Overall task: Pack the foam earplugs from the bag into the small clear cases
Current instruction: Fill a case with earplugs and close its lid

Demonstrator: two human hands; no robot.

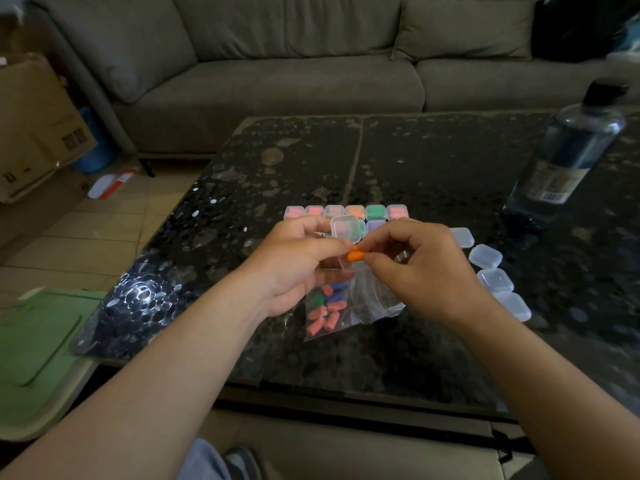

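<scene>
My left hand (298,258) holds a small clear case (346,233) with its lid standing open, above the dark table. My right hand (415,268) pinches an orange foam earplug (356,256) at the mouth of that case. Below my hands lies a clear plastic bag (346,306) with several pink, green and blue earplugs inside. Behind my hands, packed cases (346,212) with coloured earplugs stand in rows. Several empty clear cases (485,256) lie in a line to the right.
The dark speckled glass table (415,161) has a large clear water bottle (571,150) at its far right. A grey sofa (277,64) stands behind it. Cardboard boxes (34,126) and a green lid (38,341) are on the left.
</scene>
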